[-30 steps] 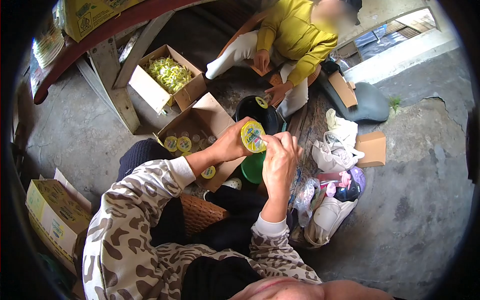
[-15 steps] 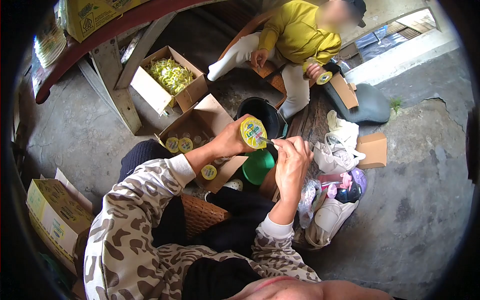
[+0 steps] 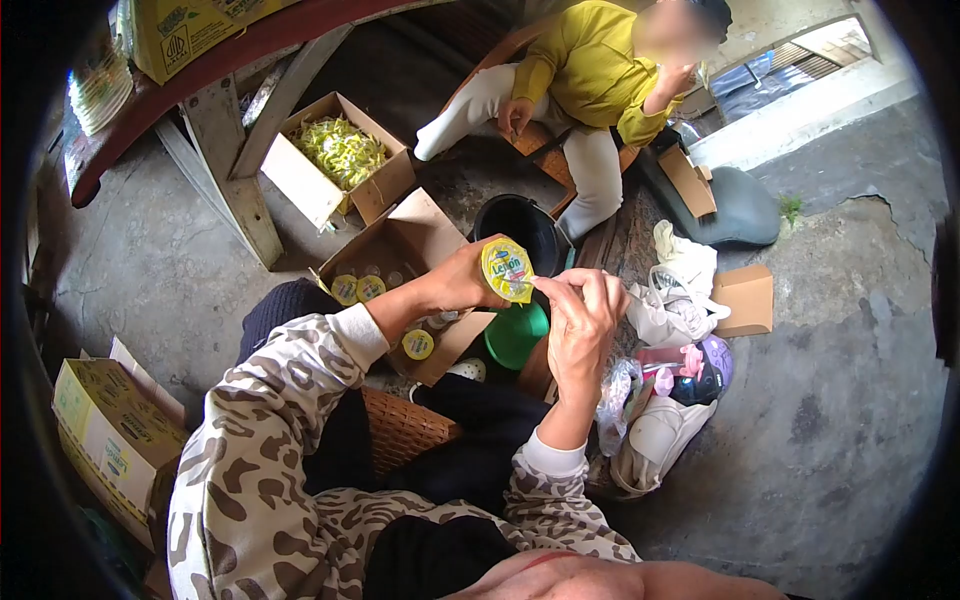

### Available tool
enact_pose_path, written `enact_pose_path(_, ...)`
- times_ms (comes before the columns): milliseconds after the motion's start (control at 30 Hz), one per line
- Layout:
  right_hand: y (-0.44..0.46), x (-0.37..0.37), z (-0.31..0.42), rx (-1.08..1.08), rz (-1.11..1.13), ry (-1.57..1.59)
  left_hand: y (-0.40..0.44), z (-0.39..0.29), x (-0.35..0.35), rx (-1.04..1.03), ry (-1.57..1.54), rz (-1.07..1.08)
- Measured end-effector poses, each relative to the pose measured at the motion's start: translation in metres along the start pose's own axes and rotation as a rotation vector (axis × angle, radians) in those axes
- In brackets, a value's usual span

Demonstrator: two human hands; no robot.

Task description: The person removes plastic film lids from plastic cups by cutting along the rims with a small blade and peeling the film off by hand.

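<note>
My left hand (image 3: 462, 275) is wrapped round a sealed plastic drink cup with a yellow printed "Lemon" lid (image 3: 506, 268), its lid turned up towards me. My right hand (image 3: 583, 318) pinches a small thin metal blade (image 3: 524, 283), most of it hidden by the fingers. The blade's tip is at the lid's lower right edge; whether it has gone through the film I cannot tell. Below my left forearm, an open cardboard box (image 3: 432, 220) holds several similar cups (image 3: 418, 344). Under my hands stand a green basin (image 3: 517, 338) and a black bucket (image 3: 512, 215).
A cardboard box (image 3: 385, 190) of yellow strips stands behind. A person in a yellow top (image 3: 600, 75) sits opposite, one hand raised near the face. White bags (image 3: 655, 445) lie at right beside a cardboard piece (image 3: 743, 300). Another carton (image 3: 110, 440) is at left.
The blade has tipped closer to the lid, and less of it shows. My left hand stays almost still. The person opposite has lifted the hand that held a yellow-lidded cup towards the face.
</note>
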State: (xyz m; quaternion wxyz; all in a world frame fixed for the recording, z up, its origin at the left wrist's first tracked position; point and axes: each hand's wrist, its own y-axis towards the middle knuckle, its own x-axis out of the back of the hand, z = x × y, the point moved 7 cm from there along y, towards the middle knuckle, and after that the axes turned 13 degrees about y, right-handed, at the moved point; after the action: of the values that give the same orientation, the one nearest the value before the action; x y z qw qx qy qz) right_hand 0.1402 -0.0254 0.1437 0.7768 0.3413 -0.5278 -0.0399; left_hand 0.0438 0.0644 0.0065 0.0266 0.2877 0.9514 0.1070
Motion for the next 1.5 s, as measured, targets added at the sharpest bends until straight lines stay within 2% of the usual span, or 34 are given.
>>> enact_pose_path(300,0.002,-0.004,0.007,0.065,0.022,-0.011,0.000,0.000,-0.001,-0.062,0.029,0.026)
enact_pose_path(500,0.001,-0.009,0.007,0.084,0.008,-0.049,-0.002,0.002,-0.002,-0.006,0.013,0.032)
enact_pose_path(833,-0.002,-0.019,0.003,0.060,0.052,-0.059,-0.002,0.003,-0.005,-0.044,0.024,0.033)
enact_pose_path(1100,-0.003,-0.016,-0.008,0.067,0.015,-0.077,-0.002,0.000,-0.006,0.012,-0.012,0.048)
enact_pose_path(1500,-0.005,-0.015,-0.015,0.035,0.001,-0.074,-0.003,-0.002,-0.009,-0.044,0.026,0.047)
